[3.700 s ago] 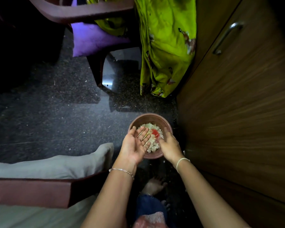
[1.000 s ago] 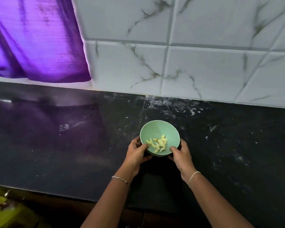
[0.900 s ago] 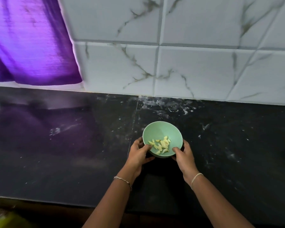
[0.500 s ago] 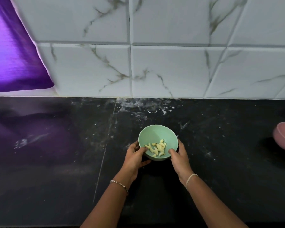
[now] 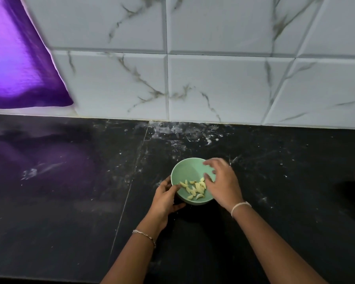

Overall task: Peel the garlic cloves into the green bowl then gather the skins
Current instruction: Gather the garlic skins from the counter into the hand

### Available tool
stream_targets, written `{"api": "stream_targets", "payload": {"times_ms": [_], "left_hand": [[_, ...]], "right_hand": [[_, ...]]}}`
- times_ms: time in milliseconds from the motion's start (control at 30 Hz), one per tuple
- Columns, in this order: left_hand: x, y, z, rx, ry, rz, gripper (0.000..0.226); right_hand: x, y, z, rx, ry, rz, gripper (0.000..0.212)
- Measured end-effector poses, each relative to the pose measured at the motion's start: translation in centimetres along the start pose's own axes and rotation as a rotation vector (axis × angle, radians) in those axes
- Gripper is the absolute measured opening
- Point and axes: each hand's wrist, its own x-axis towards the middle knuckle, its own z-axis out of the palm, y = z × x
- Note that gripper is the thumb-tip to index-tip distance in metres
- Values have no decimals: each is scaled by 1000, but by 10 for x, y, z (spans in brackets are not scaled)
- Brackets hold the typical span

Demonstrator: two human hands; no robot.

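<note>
Your left hand grips the green bowl on the worktop, your right hand loosely spread above the peeled garlic cloves.

The green bowl, small, round and pale mint, is midway across the black counter, its left rim gripped by the left hand. Peeled garlic cloves, pale yellow crescents, lie loosely heaped against its near inner wall.
</note>
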Motion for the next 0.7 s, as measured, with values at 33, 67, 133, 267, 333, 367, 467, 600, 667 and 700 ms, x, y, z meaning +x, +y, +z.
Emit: {"api": "stream_targets", "payload": {"times_ms": [33, 67, 133, 267, 333, 367, 467, 600, 667, 700], "left_hand": [[0, 0, 0, -3, -1, 2, 35], [1, 1, 0, -6, -5, 1, 33], [1, 1, -1, -11, -6, -6, 29], [2, 1, -5, -36, -7, -12, 25], [3, 1, -6, -44, -1, -16, 25], [3, 0, -6, -48, -1, -18, 25], [4, -1, -7, -62, -3, -19, 26], [4, -2, -8, -69, -14, -22, 26], [4, -2, -8, -73, -20, -23, 25], [4, -2, -8, -73, -21, -26, 25]], "right_hand": [[9, -2, 0, -67, -168, -32, 39], [17, -3, 1, -158, -348, -49, 44], [31, -7, 7, -375, -612, -70, 56], [37, -14, 22, -642, -717, -127, 47], [37, -15, 25, -670, -709, -141, 37], [38, -14, 26, -658, -710, -136, 36], [43, -6, 27, -561, -728, -101, 36], [43, 1, 30, -444, -682, -53, 36], [41, 3, 32, -428, -590, -62, 36], [40, 4, 32, -417, -552, -59, 36]]}}
